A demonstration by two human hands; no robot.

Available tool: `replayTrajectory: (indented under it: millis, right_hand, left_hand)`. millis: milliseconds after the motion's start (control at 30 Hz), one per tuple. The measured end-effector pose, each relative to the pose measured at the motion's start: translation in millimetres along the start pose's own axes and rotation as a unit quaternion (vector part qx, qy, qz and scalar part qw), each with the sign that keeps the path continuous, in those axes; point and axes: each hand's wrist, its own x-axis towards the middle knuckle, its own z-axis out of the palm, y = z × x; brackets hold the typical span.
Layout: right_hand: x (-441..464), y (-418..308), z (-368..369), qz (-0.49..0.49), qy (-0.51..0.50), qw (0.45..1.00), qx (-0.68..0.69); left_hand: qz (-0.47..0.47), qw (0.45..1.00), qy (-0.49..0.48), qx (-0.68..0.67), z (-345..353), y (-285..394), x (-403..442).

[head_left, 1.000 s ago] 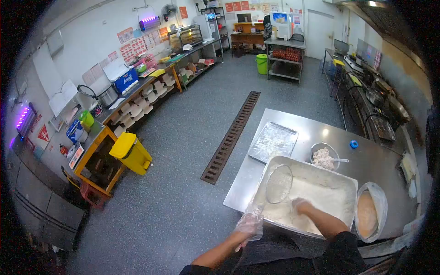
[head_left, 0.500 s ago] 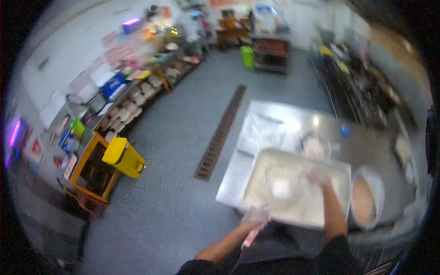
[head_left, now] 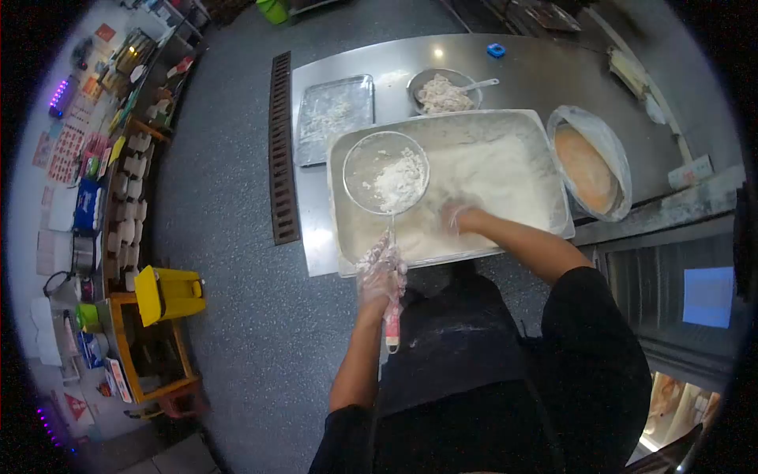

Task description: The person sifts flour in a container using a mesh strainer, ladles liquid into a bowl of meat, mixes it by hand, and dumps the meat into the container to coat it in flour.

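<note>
My left hand [head_left: 382, 272], in a clear floury glove, is closed around the handle of a round wire sieve [head_left: 386, 174]. White flour clumps lie in the sieve, which is over the left part of a large metal tray [head_left: 557, 189] of flour [head_left: 493, 174]. My right hand [head_left: 456, 216], also gloved, is down at the flour near the tray's middle; its fingers are blurred and partly hidden. Behind the tray stands a metal bowl [head_left: 414, 85] of pale, lumpy food [head_left: 444, 95] with a spoon [head_left: 483, 84].
A flour-dusted flat tray [head_left: 335, 118] lies at the table's left. Right of the flour tray is a bag-lined container [head_left: 586, 162] with orange-brown contents. A blue object [head_left: 495, 50] sits at the back. A yellow bin [head_left: 169, 295] stands on the floor.
The view has tilted down and turned. The sieve now holds clumps of flour, and my right hand has moved back toward the tray's middle from farther right.
</note>
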Motion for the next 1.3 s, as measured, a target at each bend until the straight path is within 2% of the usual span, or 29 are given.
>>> replayTrajectory:
  millis: [33, 100, 133, 200, 267, 300, 333, 367, 433, 467, 567, 667, 700, 767, 833, 933, 1033, 1133, 1167, 1200, 1233, 1267, 1300]
  right_hand:
    - [-17, -2, 2, 0.018, 0.042, 0.999, 0.017]
    - [-35, 9, 11, -0.051, 0.223, 0.971, 0.064]
    - [-36, 25, 6, -0.046, 0.221, 0.972, 0.058]
    - [-29, 73, -17, 0.061, 0.129, 0.961, 0.239]
    - [-31, 112, -35, 0.108, 0.154, 0.969, 0.158]
    - [-7, 164, -6, 0.020, 0.215, 0.976, 0.001]
    - [9, 201, 17, 0.001, 0.225, 0.974, 0.007]
    - [-2, 200, 14, 0.029, 0.175, 0.979, 0.105]
    - [-36, 156, 3, 0.154, 0.082, 0.906, 0.386]
    - [-43, 142, 5, 0.171, 0.066, 0.877, 0.444]
    - [-43, 103, 14, 0.206, 0.039, 0.828, 0.520]
    - [-30, 91, 18, 0.224, 0.001, 0.810, 0.542]
    - [-27, 85, 16, 0.226, -0.009, 0.779, 0.585]
    - [-22, 74, 11, 0.221, -0.019, 0.750, 0.623]
    - [-38, 48, -20, 0.256, -0.034, 0.777, 0.574]
    - [-48, 22, -50, 0.235, -0.058, 0.780, 0.576]
    - [-23, 16, -40, 0.183, -0.063, 0.800, 0.568]
    - [13, 19, -19, 0.083, -0.041, 0.858, 0.505]
    - [28, 20, -17, 0.042, -0.018, 0.883, 0.468]
    - [47, 21, -11, -0.008, 0.011, 0.910, 0.413]
    - [64, 22, -9, -0.048, 0.038, 0.932, 0.358]
    - [77, 21, -7, -0.077, 0.050, 0.945, 0.313]
    - [87, 17, -4, -0.096, 0.051, 0.954, 0.280]
  left_hand:
    - [0.001, 1.000, -0.009, -0.001, -1, -2, 4]
    - [0.009, 0.999, -0.028, -0.038, -6, -12, 13]
    - [0.002, 0.999, -0.004, 0.037, 1, 2, 3]
    - [0.003, 1.000, -0.015, -0.012, -1, -7, 8]
    - [0.008, 0.998, -0.018, -0.059, 0, -10, 9]
    - [0.000, 0.999, -0.019, -0.050, 1, -8, 9]
    - [-0.011, 0.999, -0.018, -0.039, 0, -6, 8]
    - [-0.015, 0.999, -0.011, -0.040, -1, -4, 7]
    - [-0.023, 0.998, -0.031, -0.047, -1, -1, 5]
    - [-0.026, 0.998, -0.026, -0.049, -1, 2, 4]
    - [-0.053, 0.997, -0.029, -0.054, -1, 1, 3]
    - [-0.026, 0.999, -0.017, -0.033, -4, -5, 11]
    - [-0.015, 0.998, -0.030, -0.047, -8, -9, 17]
    - [0.002, 0.997, -0.037, -0.063, -9, -17, 23]
    - [0.000, 0.997, -0.034, -0.075, -9, -17, 24]
    - [-0.025, 0.999, -0.010, -0.030, -7, -2, 14]
    - [-0.007, 0.999, -0.014, -0.031, -10, 2, 14]
    - [-0.010, 0.999, -0.026, -0.042, -14, -8, 16]
    - [0.255, 0.956, 0.003, 0.143, -33, -57, 41]
    - [0.126, 0.988, -0.042, -0.075, -27, -46, 38]
    - [-0.006, 0.954, -0.028, -0.300, -19, -34, 34]
    - [0.036, 0.968, -0.124, -0.217, -36, -48, 50]
    - [0.041, 0.984, -0.088, -0.152, -28, -38, 40]
